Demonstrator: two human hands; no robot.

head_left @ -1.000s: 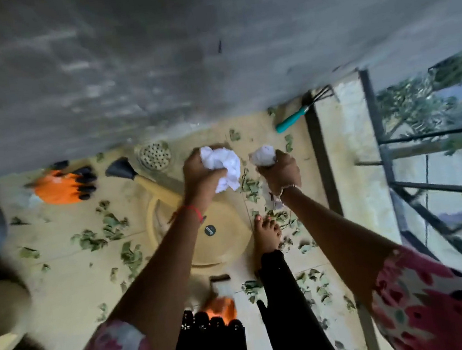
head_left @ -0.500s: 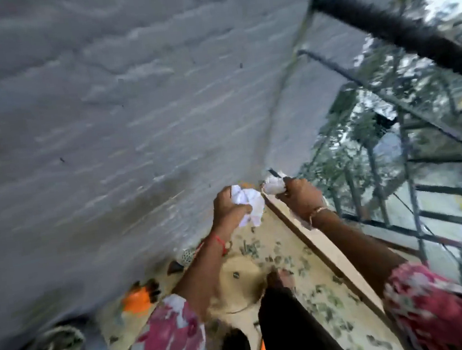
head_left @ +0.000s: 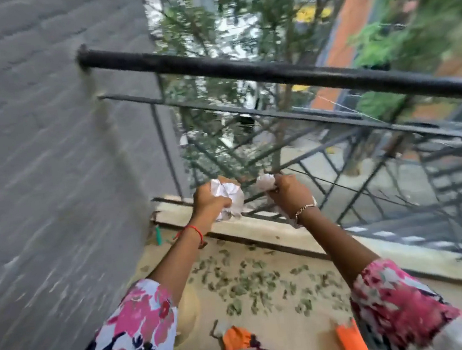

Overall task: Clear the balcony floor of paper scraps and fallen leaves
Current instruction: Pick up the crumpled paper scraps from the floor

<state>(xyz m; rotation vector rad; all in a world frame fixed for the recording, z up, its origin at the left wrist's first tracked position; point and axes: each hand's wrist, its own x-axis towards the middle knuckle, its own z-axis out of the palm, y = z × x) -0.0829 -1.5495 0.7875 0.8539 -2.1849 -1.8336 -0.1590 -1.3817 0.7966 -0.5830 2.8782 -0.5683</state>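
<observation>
Left hand [head_left: 208, 203] grips large crumpled paper ball [head_left: 229, 196]. Right hand [head_left: 292, 195] pinches smaller paper wad [head_left: 265, 182]. Both held far, by railing [head_left: 269, 72]. Squeeze firmly so nothing drops. Leaves [head_left: 246, 285] litter floor [head_left: 285, 322] near.

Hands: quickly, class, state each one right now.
Left hand: grips a large crumpled paper ball.
Right hand: grips a smaller crumpled paper scrap.

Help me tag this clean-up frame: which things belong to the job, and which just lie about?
Job: crumpled paper in the left hand; smaller paper wad in the right hand; fallen leaves.
Lying about: teal-handled tool; orange item; black railing.
</observation>
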